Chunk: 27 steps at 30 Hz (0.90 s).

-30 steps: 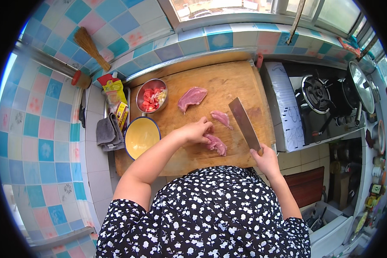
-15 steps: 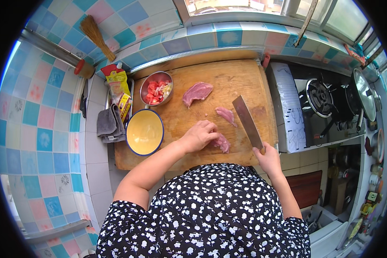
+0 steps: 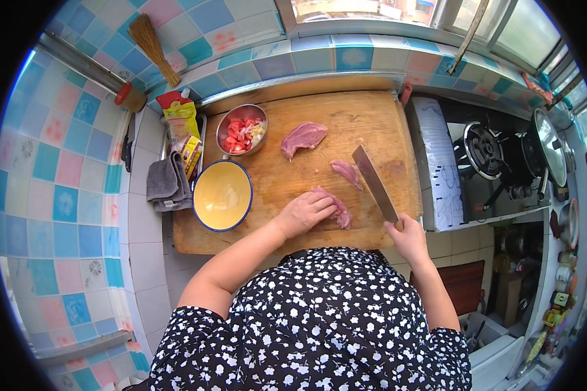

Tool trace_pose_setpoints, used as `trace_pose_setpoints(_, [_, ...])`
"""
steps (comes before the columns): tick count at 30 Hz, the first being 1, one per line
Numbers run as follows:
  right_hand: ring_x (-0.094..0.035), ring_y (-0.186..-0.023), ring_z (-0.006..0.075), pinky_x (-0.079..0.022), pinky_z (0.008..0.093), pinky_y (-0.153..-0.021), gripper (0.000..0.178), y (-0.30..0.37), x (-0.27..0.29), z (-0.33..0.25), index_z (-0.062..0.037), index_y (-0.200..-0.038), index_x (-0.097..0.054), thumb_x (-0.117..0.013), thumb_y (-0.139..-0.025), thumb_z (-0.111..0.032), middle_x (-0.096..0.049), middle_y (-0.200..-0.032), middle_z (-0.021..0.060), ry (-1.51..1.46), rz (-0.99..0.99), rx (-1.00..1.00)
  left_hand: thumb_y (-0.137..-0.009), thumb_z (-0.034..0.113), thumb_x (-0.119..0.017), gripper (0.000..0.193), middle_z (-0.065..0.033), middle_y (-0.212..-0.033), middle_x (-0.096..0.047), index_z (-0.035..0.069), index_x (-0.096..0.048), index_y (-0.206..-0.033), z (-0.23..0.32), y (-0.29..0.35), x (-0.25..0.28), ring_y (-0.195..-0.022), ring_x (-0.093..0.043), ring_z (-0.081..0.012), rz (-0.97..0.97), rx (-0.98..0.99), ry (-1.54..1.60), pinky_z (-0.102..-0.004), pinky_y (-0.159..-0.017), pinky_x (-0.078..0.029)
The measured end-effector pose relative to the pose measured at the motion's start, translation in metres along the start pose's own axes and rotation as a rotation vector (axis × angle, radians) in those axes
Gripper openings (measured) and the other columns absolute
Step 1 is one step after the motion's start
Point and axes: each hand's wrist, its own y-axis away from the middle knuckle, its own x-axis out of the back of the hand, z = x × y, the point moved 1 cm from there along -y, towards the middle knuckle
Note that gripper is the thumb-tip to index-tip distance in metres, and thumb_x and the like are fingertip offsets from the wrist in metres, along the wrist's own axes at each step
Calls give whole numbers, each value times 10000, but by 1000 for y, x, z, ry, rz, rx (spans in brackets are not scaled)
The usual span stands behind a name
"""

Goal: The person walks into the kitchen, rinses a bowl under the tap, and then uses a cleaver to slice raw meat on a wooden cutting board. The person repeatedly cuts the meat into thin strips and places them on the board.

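Left hand (image 3: 305, 214): I see its bent fingers lying over the left end of a long, pink, raw strip of meat (image 3: 339, 212); whether they grip it or only rest on it, I cannot tell. The strip lies on a broad, worn, yellowish-brown wooden cutting board (image 3: 378, 124), near the edge closest to the body.

Right hand (image 3: 409, 236): closed round the handle of a wide, grey, rectangular metal cleaver (image 3: 376, 184). Blade tilts away and leftward, apart from the strip by my view.

Between strip and blade, slightly farther off, a small pink meat sliver (image 3: 347, 173). Beyond, a larger pink meat slab (image 3: 304, 139). At board's left I note a round steel bowl (image 3: 258, 113) of red chunks (image 3: 236, 135) and pale bits; just nearer, a yellow, blue-rimmed round bowl (image 3: 222, 194).
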Motion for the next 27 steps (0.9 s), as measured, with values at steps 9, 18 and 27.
trace_pose_setpoints(9, [-689,-832,364,-529,439,-762,381,37,1,-61,-71,-1154,-685,-712,-880,-336,-710,-854,187,133,-128,15,-869,215,-647,264,-50,-1142,-627,112,-672,-1111,6,7,-13,-1091,-575,-237,65,113,58,-396,-967,-459])
trace_pose_setpoints(18, [-688,-874,372,-522,441,-798,370,42,-13,-38,-83,-1144,-692,-711,-876,-337,-715,-884,188,106,-81,-77,-851,207,-701,255,-77,-1169,-591,119,-655,-1086,5,6,-19,-1123,-545,-278,103,210,139,-423,-953,-450])
trace_pose_setpoints(27, [-685,-859,376,-520,444,-786,383,46,-16,-57,-85,-1155,-692,-718,-872,-341,-713,-869,187,92,-101,-73,-799,97,-713,235,-88,-1042,-602,95,-616,-1014,-18,29,-2,-982,-593,-304,260,233,130,-415,-855,-500])
